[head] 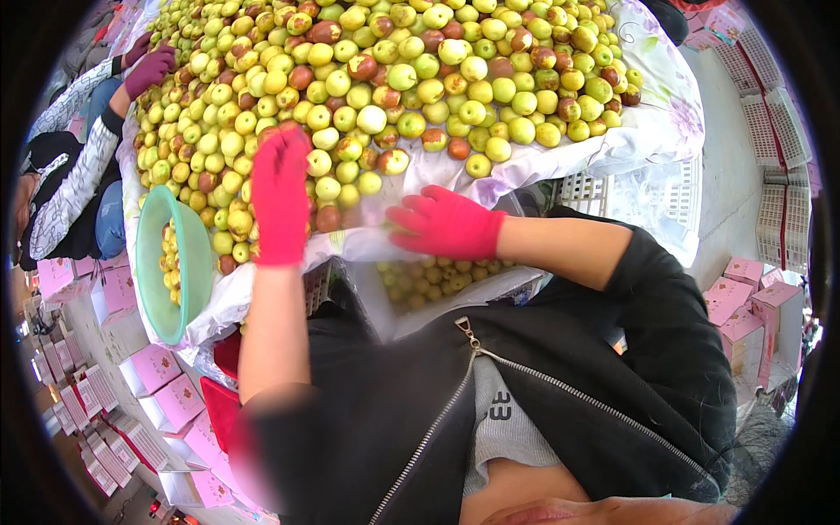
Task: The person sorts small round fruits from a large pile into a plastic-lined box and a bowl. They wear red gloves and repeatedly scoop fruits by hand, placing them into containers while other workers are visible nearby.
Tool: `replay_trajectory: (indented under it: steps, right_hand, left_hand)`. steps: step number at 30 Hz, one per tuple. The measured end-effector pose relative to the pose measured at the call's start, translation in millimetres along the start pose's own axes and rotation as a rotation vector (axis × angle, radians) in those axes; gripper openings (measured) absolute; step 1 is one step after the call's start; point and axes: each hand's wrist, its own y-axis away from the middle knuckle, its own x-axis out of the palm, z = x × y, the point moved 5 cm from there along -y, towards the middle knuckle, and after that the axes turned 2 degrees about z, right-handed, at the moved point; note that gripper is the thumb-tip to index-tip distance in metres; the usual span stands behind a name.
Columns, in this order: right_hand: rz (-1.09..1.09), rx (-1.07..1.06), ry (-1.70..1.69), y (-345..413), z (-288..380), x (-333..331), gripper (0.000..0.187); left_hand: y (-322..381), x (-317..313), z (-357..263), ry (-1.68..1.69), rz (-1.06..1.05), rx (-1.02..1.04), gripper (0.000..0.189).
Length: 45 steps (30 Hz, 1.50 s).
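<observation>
A wide heap of green and red-brown jujubes [407, 75] covers a table spread with a flowered white cloth [656, 131]. My left hand [282, 197], in a red knit glove, reaches into the near side of the heap. Its fingertips are bunched against the fruit, and whether they grip one is unclear. Nearer the table edge is my right hand [449, 223], also red-gloved, palm down with fingers pointing left. A blurred greenish patch shows under its fingers. Below that hand, against my body, a plastic-lined box [377, 305] contains more jujubes [426, 282].
A green plastic basin [197, 275] with some jujubes stands tilted at the table's left edge. Another person's maroon-gloved hand [147, 72] touches the heap at far left. Pink cartons [177, 394] line the floor left; white crates [781, 125] are stacked right.
</observation>
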Motion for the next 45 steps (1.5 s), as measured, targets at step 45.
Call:
replay_trajectory:
  steps: [45]
  right_hand:
    - [-0.016, 0.807, 0.005, -55.1, -162.1, -18.5, 0.014]
  left_hand:
    - [146.6, 58.1, 105.7, 0.376, 0.438, -0.971, 0.049]
